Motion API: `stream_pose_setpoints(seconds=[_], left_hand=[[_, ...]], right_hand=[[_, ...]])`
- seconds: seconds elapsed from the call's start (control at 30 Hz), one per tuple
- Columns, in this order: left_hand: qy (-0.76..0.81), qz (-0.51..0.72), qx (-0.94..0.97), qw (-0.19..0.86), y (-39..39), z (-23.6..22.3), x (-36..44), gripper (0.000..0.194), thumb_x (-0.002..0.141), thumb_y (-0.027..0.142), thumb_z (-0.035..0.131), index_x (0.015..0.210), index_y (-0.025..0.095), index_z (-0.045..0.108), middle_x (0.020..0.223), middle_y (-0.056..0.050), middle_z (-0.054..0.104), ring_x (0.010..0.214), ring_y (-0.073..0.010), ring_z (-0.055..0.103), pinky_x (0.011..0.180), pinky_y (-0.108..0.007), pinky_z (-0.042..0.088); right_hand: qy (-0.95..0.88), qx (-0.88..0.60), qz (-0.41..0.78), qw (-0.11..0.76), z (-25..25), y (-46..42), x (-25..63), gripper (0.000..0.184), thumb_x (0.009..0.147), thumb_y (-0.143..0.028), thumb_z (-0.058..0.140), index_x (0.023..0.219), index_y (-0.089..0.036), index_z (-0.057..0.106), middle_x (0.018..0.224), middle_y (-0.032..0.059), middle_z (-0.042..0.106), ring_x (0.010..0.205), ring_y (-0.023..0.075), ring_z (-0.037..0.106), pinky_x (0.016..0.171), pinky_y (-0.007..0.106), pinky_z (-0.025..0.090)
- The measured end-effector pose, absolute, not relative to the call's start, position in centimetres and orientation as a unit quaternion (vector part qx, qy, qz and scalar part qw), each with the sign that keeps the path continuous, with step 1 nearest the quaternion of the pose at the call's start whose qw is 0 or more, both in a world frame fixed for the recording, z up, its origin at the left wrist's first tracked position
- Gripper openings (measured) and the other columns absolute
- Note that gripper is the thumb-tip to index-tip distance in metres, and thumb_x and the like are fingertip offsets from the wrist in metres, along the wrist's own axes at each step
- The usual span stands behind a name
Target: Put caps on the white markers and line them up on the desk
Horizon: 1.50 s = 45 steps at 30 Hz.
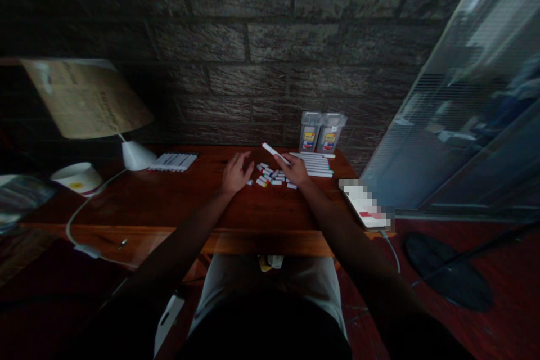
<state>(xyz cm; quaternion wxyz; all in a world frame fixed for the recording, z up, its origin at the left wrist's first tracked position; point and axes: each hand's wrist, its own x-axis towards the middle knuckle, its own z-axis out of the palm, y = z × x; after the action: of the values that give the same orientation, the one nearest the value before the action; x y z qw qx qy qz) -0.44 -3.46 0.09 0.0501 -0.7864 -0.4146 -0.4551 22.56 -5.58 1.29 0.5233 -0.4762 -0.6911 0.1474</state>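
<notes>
My right hand (295, 170) grips a white marker pen (272, 151), which tilts up to the left and shows a reddish tip end. Over the table, my left hand (237, 172) has its fingers apart and bent, with nothing visible in them. Between the two hands lies a loose pile of short marker caps (276, 182), white with coloured ends. Just right of my right hand, several white markers (317, 166) lie side by side in a row. At the left, another row of white markers (174, 161) rests near the lamp.
Two clear plastic cases (311, 132) with yellow labels stand against the brick wall. A lamp (135, 156) with a printed shade and a white paper cup (79, 178) occupy the left of the wooden table (177, 199). A partly blurred-out flat device (365, 205) lies at the right edge, with a cable.
</notes>
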Motion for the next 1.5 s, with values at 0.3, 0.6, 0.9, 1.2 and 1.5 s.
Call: stream_pose_setpoints(seconds=[0.3, 0.6, 0.9, 1.2, 1.5], left_hand=[[-0.425, -0.449, -0.784, 0.055, -3.49, 0.1, -0.49, 0.029, 0.095, 0.034, 0.054, 0.118, 0.019, 0.062, 0.109, -0.009, 0.067, 0.102, -0.0225, 0.064, 0.094, -0.034, 0.051], [-0.42, -0.453, -0.785, 0.05, -3.45, 0.18, -0.52, 0.026, 0.095, 0.034, 0.053, 0.115, 0.019, 0.062, 0.108, -0.008, 0.067, 0.098, -0.0214, 0.064, 0.092, -0.034, 0.052], [-0.408, -0.45, -0.793, 0.047, -3.51, 0.17, -0.5, 0.024, 0.096, 0.033, 0.052, 0.114, 0.02, 0.062, 0.109, -0.008, 0.068, 0.101, -0.0215, 0.064, 0.093, -0.035, 0.052], [-0.351, -0.409, -0.838, 0.081, -4.2, 0.35, 0.08, 0.057, 0.095, 0.044, 0.056, 0.146, 0.019, 0.046, 0.112, -0.01, 0.069, 0.102, -0.0221, 0.067, 0.092, -0.034, 0.053], [-0.366, -0.397, -0.837, 0.084, -4.3, 0.47, 0.11, 0.036, 0.098, 0.046, 0.051, 0.118, 0.021, 0.067, 0.112, -0.011, 0.071, 0.106, -0.0236, 0.067, 0.097, -0.036, 0.052]], right_hand=[[-0.678, -0.479, 0.182, 0.527, 1.57, -5.67, 22.53, 0.047, 0.085, -0.063, 0.061, 0.092, -0.021, 0.079, 0.075, -0.0004, 0.072, 0.07, 0.0168, 0.064, 0.065, 0.025, 0.044], [-0.699, -0.494, 0.176, 0.486, 1.3, -5.53, 22.82, 0.048, 0.084, -0.064, 0.061, 0.076, -0.02, 0.078, 0.063, -0.0011, 0.068, 0.063, 0.0147, 0.06, 0.057, 0.024, 0.038], [-0.69, -0.495, 0.195, 0.49, 1.33, -5.44, 22.72, 0.053, 0.084, -0.067, 0.057, 0.071, -0.02, 0.077, 0.063, 0.0004, 0.069, 0.061, 0.0141, 0.06, 0.057, 0.024, 0.038], [-0.757, -0.509, 0.098, 0.399, 1.99, -5.95, 22.61, 0.069, 0.088, -0.073, 0.046, 0.059, -0.015, 0.07, 0.05, 0.0001, 0.056, 0.05, 0.0093, 0.045, 0.051, 0.025, 0.027], [-0.757, -0.45, 0.139, 0.453, 1.4, -6.09, 22.15, 0.05, 0.085, -0.066, 0.057, 0.076, -0.02, 0.074, 0.073, 0.0022, 0.072, 0.065, 0.0139, 0.062, 0.061, 0.024, 0.041]])
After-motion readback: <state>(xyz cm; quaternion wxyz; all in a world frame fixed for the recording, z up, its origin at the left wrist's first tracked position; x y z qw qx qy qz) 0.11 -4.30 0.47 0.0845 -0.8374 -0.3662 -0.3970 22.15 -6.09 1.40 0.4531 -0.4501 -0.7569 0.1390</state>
